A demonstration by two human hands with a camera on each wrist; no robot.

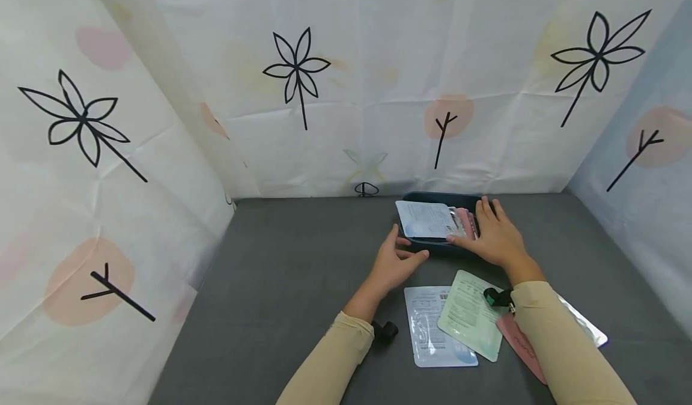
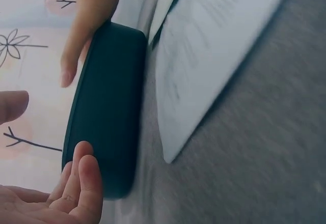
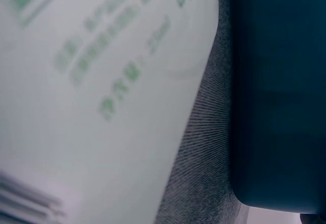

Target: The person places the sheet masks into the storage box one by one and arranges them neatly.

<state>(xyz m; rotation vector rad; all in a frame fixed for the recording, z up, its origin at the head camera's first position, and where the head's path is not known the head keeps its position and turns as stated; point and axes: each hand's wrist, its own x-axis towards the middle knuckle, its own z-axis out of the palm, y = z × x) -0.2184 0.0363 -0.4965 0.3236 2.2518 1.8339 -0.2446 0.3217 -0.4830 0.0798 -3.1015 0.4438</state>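
A dark teal box stands at the back of the table, holding a light blue sachet on top and pink sachets towards its right. My left hand is at the box's front left corner. In the left wrist view, its fingers lie against the box's end, with the thumb apart. Across the right end of the box lies my right hand, fingers extended at the rim and thumb near the front edge. Its fingers are outside the right wrist view, which shows the box's side.
In front of the box lie a pale blue sachet, a green sachet overlapping it, a pink sachet and a silvery sachet, partly under my right forearm. Patterned cloth walls border the grey table.
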